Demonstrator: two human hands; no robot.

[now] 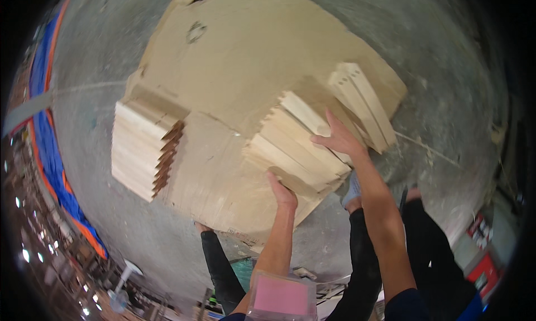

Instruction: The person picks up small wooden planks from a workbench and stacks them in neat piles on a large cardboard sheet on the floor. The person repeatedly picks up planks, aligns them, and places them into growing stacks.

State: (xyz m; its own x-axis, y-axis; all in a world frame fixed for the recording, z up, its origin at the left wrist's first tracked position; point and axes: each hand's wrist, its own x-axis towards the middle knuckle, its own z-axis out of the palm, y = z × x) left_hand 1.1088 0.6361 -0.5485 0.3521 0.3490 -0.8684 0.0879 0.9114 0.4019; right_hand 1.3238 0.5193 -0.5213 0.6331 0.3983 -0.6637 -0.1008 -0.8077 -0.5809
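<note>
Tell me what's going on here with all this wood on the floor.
A person has both bare hands at the middle stack of pale wooden pieces, which lies on a brown sheet. The left hand is at its near side, the right hand at its right side, fingers spread. Another neat stack sits to the left; a smaller group lies to the right.

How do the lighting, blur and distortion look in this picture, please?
Head view: the fisheye likely bows the blue sheet and blackens the corners; soft shadow falls on the cardboard beside the left planks; bright spots glare at lower left; the middle planks look slightly soft.
</note>
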